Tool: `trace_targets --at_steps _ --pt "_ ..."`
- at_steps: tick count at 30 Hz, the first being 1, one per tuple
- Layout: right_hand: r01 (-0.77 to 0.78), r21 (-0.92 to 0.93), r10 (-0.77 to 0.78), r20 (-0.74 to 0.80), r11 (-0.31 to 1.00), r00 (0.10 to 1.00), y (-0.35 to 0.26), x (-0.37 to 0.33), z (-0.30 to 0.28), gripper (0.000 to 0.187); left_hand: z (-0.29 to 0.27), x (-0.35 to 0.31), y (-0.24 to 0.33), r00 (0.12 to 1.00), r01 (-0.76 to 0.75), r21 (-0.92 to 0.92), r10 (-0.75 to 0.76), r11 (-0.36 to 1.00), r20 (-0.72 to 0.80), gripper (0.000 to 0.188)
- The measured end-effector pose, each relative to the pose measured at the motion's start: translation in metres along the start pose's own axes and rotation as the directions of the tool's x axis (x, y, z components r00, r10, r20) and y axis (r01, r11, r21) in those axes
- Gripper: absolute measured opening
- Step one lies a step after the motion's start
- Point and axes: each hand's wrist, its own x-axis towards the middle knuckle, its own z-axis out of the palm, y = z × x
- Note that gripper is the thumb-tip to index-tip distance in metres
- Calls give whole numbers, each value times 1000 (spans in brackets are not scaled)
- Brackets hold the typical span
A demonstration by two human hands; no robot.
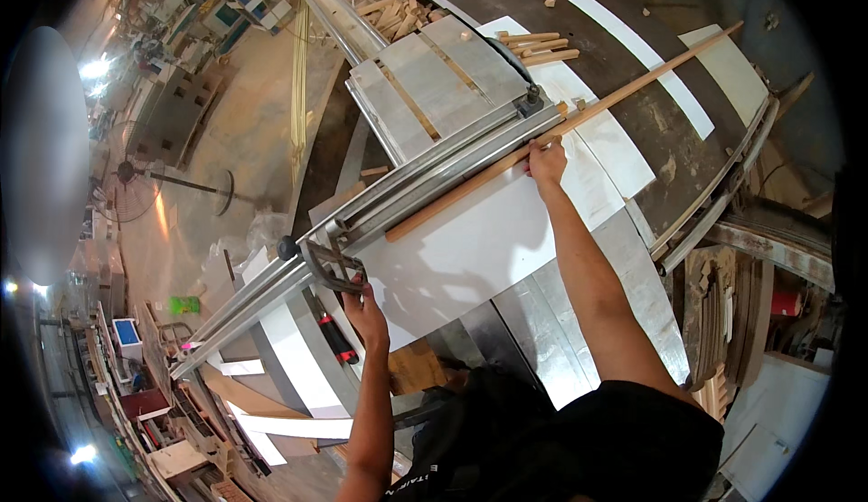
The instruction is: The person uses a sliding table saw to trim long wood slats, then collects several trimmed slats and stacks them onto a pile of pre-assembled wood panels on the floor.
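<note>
A long, thin wooden strip (461, 191) lies along the metal fence rail (479, 152) of what looks like a panel saw. Near the strip's middle, my right hand (546, 164) is closed on it with the fingertips pinching its edge. My left hand (365, 317) is closed round the lower end of a dark metal bracket (331, 265) fixed on the rail, close to the strip's near end. Under the strip and my right hand is a white board (434, 285). The strip's far end reaches over the dark table top (674, 145).
Short wooden offcuts (542, 48) lie on the table beyond the fence, with more piled at the back. A red-and-black hand tool (336, 337) rests near my left forearm. Left of the machine stand a floor fan (127, 173) and a green container (183, 305).
</note>
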Motion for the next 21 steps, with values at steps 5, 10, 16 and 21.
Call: trace_targets --at_steps 5,10,16,21 --pt "2 -88 3 56 996 998 27 2 22 30 1 -1 -13 998 64 105 -64 992 2 34" --pt "-6 2 5 61 1000 998 -1 -42 24 43 -1 -1 -18 1000 -10 229 11 973 0 28" --pt "-7 64 1 102 998 995 -11 -73 37 35 -2 -27 -7 943 -195 556 311 808 -121 45" --pt "-11 10 10 74 1000 997 0 -62 35 27 46 -60 37 869 -495 463 425 736 253 62"
